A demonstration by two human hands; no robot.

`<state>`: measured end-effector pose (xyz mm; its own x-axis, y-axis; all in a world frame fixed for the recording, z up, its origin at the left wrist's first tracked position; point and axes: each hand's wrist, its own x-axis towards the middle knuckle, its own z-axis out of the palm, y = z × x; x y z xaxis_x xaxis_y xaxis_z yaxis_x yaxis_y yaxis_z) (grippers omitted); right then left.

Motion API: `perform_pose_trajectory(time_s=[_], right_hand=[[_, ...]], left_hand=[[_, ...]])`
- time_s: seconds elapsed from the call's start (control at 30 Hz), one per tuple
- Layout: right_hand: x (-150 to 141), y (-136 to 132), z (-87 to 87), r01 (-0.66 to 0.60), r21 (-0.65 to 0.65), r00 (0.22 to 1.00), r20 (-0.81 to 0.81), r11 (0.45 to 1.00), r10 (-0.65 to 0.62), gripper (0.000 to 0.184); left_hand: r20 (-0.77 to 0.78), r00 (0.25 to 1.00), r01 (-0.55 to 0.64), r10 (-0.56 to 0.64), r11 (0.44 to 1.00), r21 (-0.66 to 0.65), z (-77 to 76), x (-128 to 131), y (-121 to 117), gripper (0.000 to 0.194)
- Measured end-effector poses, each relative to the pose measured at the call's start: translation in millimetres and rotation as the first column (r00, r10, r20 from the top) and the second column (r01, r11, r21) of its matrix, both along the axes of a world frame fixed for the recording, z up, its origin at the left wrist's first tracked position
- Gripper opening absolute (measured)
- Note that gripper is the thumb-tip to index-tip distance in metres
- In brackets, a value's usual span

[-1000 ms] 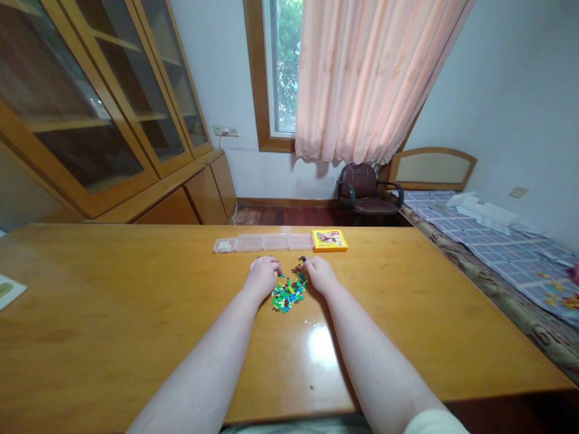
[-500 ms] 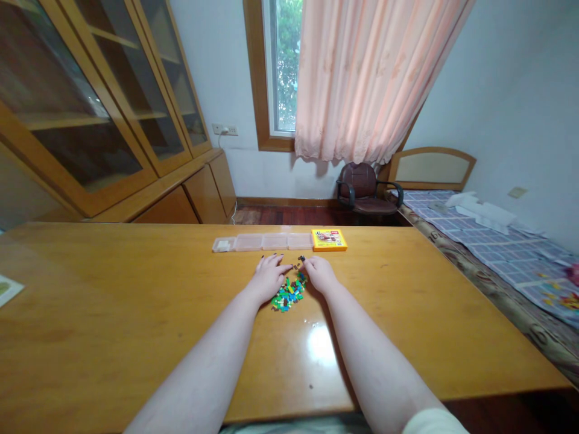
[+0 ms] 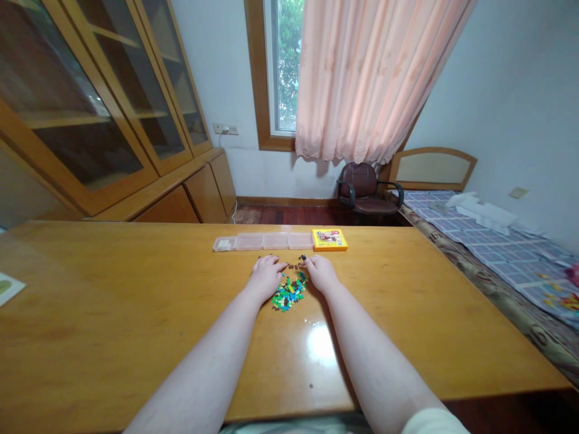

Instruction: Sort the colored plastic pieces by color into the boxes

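Observation:
A heap of small building bricks (image 3: 288,295), mostly green, blue, white and yellow, lies on the wooden table (image 3: 136,313) between my hands. Just beyond it, several dark brown bricks (image 3: 292,266) are set apart. My left hand (image 3: 266,274) rests palm down at the heap's left, fingers stretched out, the index fingertip close to the brown bricks. On the other side, my right hand (image 3: 320,272) has curled fingers, with the fingertips at the brown bricks. Whether a small piece sits in its pinch is too small to tell.
A row of clear plastic trays (image 3: 275,241) stands beyond my hands, joined on the right by a yellow box (image 3: 330,239). A white card (image 3: 9,288) lies at the table's left edge. Behind the table are a brown office chair (image 3: 364,184) and a bed (image 3: 488,235).
My left index finger has drawn back a little to the left, leaving more of the brown bricks in sight. My right hand has hardly moved.

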<state>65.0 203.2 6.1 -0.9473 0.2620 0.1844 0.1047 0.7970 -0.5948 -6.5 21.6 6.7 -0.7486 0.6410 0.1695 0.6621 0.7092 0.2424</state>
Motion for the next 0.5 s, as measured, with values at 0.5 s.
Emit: perform_pose_trajectory(time_s=[0.5], right_hand=[[0.0,-2.3,-1.9,-0.037,-0.050,0.999,0.028,0.998,0.038,0.058]], left_hand=[[-0.019,0.977,0.212,-0.211,0.971,0.106,6.9,0.3,-1.5,0.029]])
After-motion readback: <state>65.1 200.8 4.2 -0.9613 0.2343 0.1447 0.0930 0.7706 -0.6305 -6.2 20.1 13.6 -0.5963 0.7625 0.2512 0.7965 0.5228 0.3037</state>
